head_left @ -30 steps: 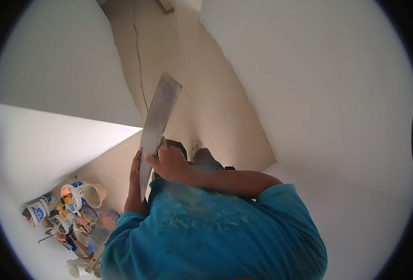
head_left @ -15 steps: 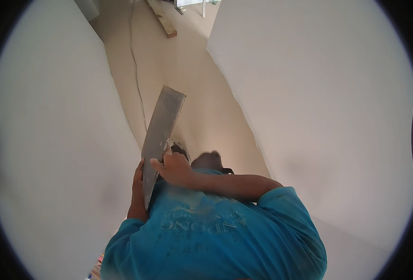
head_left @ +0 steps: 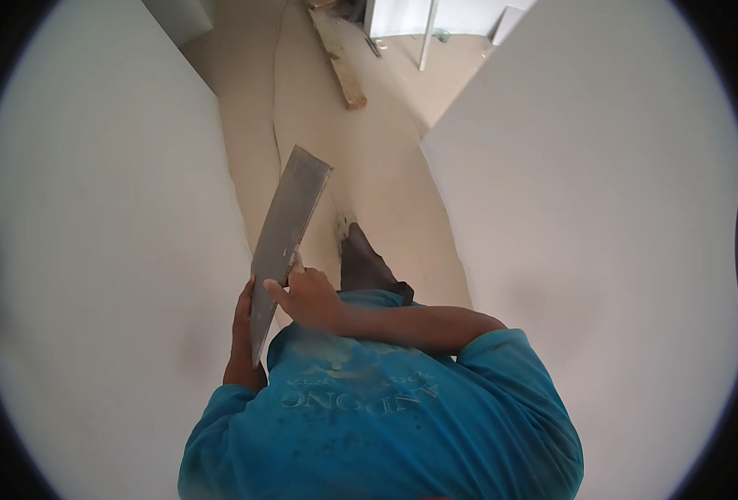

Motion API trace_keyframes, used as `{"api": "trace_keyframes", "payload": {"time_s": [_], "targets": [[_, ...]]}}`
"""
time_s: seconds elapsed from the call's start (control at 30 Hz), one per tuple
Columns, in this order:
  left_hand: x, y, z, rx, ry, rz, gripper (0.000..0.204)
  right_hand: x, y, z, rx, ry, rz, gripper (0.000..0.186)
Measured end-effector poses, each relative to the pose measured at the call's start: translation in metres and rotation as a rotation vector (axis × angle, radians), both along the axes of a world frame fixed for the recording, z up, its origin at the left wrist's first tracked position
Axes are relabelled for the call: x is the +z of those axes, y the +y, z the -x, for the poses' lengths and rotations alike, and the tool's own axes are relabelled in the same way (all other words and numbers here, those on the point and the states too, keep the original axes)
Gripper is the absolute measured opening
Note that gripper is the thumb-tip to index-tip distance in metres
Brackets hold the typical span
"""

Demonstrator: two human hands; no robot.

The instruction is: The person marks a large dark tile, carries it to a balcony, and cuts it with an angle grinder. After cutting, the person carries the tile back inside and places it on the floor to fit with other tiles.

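A long, flat grey steel trowel (head_left: 295,200) is held in front of my body, tilted, with its wide end pointing away and its narrow-looking end near my left forearm. My right hand (head_left: 314,298) grips it at its right edge, the thumb pointing toward its face and the fingers curled at the edge. Whitish material clings beside the fingertips. At the left edge, my left hand (head_left: 244,310) holds the blade's lower part; most of its fingers are hidden behind the metal.
Pale walls (head_left: 94,250) stand close on the left, with another wall (head_left: 585,208) on the right. Between them runs a beige floor (head_left: 302,100). A cable (head_left: 275,108) trails along it, and a wooden plank (head_left: 344,75) lies ahead. Farther off stands a thin white post (head_left: 428,37).
The plank, cable and wall corners have shifted down and right in view, and more floor shows beyond. One of my legs now reaches forward. Both hands keep their hold on the trowel.
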State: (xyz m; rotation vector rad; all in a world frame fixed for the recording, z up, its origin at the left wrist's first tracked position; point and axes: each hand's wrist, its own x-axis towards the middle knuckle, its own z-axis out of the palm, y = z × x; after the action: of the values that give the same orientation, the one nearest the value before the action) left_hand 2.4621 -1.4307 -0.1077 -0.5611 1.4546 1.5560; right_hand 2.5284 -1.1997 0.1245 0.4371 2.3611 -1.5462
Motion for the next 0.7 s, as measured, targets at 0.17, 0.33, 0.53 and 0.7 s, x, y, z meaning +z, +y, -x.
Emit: {"api": "trace_keyframes", "payload": {"time_s": [0.17,0.33,0.53,0.7], "targets": [[0.012,-0.009,-0.129,0.023,-0.103,0.104,0.061,-0.012,-0.005,-0.118,-0.014,-0.039,-0.058,0.053],[0.05,0.045,0.018,0.134,-0.048,0.107,0.06,0.034,0.077,0.073,0.147,-0.04,0.071,0.052],[0.057,0.074,0.124,0.151,-0.034,0.149,0.059,0.031,0.117,0.175,-0.094,-0.221,0.293,0.044],[0.077,0.107,0.261,0.099,-0.003,0.185,0.058,0.038,0.16,0.286,-0.335,-0.213,0.497,0.039]]}}
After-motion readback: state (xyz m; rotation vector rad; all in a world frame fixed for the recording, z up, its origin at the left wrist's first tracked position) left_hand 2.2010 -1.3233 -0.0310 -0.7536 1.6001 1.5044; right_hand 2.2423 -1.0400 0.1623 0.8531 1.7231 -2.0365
